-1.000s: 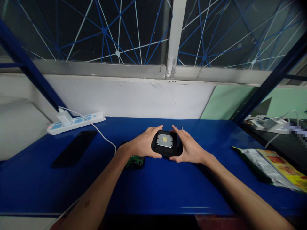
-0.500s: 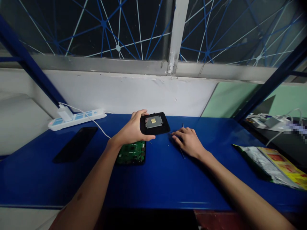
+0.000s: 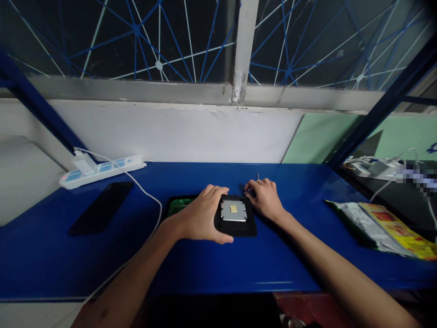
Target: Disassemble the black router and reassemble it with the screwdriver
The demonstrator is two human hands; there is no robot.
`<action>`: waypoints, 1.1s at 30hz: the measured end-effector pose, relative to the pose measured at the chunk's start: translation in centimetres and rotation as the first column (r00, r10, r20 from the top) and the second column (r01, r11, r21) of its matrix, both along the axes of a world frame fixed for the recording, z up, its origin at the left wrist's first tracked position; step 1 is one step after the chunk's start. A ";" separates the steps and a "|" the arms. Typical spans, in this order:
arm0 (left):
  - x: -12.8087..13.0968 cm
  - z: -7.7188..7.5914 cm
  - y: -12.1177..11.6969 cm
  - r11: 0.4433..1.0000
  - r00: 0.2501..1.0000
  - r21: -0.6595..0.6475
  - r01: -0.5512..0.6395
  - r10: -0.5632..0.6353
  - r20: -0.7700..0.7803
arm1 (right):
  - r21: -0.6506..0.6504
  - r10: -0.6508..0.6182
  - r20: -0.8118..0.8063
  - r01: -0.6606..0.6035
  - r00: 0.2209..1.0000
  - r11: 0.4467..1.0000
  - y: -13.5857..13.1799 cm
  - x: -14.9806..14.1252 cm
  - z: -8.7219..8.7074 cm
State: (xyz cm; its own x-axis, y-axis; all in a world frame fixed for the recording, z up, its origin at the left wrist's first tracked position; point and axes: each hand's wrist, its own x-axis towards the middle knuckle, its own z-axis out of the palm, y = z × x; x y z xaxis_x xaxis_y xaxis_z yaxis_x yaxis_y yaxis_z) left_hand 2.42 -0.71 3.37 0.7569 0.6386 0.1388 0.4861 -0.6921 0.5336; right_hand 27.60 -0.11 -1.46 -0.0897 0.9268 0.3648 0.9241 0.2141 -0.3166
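My left hand (image 3: pixel 205 214) grips a black plastic cover (image 3: pixel 235 228) by its left side, thumb at the near edge and fingers at the far edge. A silver metal plate (image 3: pixel 225 210) with a small pale yellow pad (image 3: pixel 233 208) sits on the cover's upward face. Partly hidden behind that hand and wrist lies a green circuit board (image 3: pixel 179 205) in a black casing. On the table just right of the cover, my right hand (image 3: pixel 264 196) has its fingers curled over a thin metal rod (image 3: pixel 258 175); only the rod's far end shows.
A dark phone-like slab (image 3: pixel 100 207) lies at the left, near a white power strip (image 3: pixel 102 169) with a plugged-in charger (image 3: pixel 83 163). The white cable (image 3: pixel 145 190) crosses my left forearm's area. A yellow and silver packet (image 3: pixel 378 228) rests on the blue table (image 3: pixel 218 269) at the right.
My left hand has brought the cover nearer, lower and to the right, closer to my right hand. My right hand's fingers are more curled over the rod.
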 end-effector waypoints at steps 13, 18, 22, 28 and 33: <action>1.6 -2.7 -1.6 0.998 0.993 0.048 0.034 -0.028 -0.111 | 0.198 0.063 -0.616 0.077 0.785 0.977 0.0 0.9 1.5; 1.5 -3.2 -1.6 0.990 0.986 0.138 0.039 -0.016 -0.165 | 0.382 0.186 -0.576 0.062 0.796 0.922 -0.9 0.5 1.6; 1.5 -3.2 -1.7 0.978 0.977 0.201 0.058 -0.014 -0.211 | 0.499 0.316 -0.452 -0.058 0.834 0.865 -1.7 0.0 1.3; 1.6 -2.8 -1.6 0.978 0.971 0.202 0.055 -0.006 -0.239 | 0.520 0.383 -0.410 -0.133 0.827 0.844 -2.3 -0.5 1.4; 1.6 -2.8 -1.6 0.979 0.971 0.196 0.058 -0.009 -0.241 | 0.532 0.379 -0.371 -0.141 0.847 0.835 -2.3 -0.4 1.7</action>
State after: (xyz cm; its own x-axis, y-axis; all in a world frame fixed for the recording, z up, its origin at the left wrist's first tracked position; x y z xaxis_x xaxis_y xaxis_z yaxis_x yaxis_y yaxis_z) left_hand 4.03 -2.35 0.62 0.8039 0.5900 0.0750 0.5566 -0.7908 0.2546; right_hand 27.17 -2.42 0.20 -0.0196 0.5943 0.8040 0.5910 0.6555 -0.4701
